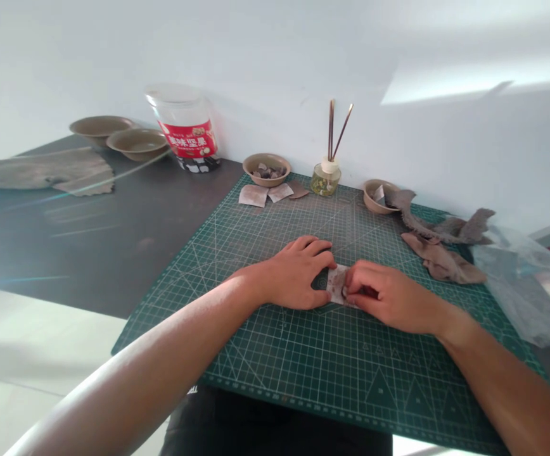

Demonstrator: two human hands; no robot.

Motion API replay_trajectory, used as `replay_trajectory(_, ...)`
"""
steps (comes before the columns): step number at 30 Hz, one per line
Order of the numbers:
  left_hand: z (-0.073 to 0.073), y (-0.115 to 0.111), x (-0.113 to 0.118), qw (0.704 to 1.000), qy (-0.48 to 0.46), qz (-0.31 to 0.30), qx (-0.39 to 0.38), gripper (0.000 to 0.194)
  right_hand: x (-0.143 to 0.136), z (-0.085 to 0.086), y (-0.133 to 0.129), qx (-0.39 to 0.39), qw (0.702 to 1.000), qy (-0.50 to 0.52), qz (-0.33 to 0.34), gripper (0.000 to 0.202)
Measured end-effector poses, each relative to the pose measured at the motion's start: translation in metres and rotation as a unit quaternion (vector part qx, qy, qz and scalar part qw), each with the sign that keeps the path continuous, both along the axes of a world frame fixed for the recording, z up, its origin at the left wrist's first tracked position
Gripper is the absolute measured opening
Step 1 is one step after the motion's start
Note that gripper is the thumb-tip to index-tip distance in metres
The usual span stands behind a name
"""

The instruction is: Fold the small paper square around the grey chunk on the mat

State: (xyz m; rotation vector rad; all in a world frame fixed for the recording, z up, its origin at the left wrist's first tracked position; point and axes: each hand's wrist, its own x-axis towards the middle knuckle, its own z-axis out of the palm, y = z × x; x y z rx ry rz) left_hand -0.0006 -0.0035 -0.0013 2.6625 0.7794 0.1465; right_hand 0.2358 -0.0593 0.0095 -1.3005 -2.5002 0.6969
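A small pale sheet with brownish smudges [336, 284], perhaps worn sandpaper, lies on a green cutting mat [275, 354] marked with a white grid. My left hand [296, 275] rests at the sheet's left side with fingers spread; its thumb and forefinger press the upper and lower left corners. Over the sheet's right part, my right hand [386, 292] is closed in a pinch with the fingertips against its surface. Whatever sits in that pinch is mostly hidden by the fingers and too small to name.
Behind the hands stand a bowl of small grey-brown pieces [268, 171], loose pale sheets [253, 196], a reed diffuser [326, 176] and another bowl [374, 202]. Crumpled brown cloths [446, 256] and a clear plastic bag [526, 285] lie right. A plastic tub [187, 136] stands left.
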Motion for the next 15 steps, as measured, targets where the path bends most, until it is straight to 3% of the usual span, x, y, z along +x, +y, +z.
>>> replay_trajectory(7, -0.001, 0.000, 0.000, 1.000, -0.005, 0.010, 0.003, 0.050, 0.009, 0.001, 0.006, 0.045, 0.998, -0.003, -0.033, 0.008)
replay_trajectory(12, -0.001, 0.000, 0.000, 1.000, -0.005, 0.000, 0.002, 0.050, 0.009, 0.001, 0.002, -0.008, 0.999, 0.004, 0.032, 0.009)
replay_trajectory(15, -0.001, 0.001, 0.000, 1.000, -0.004, 0.006, 0.005, 0.050, 0.009, 0.000, 0.004, 0.035, 0.999, -0.009, -0.014, 0.006)
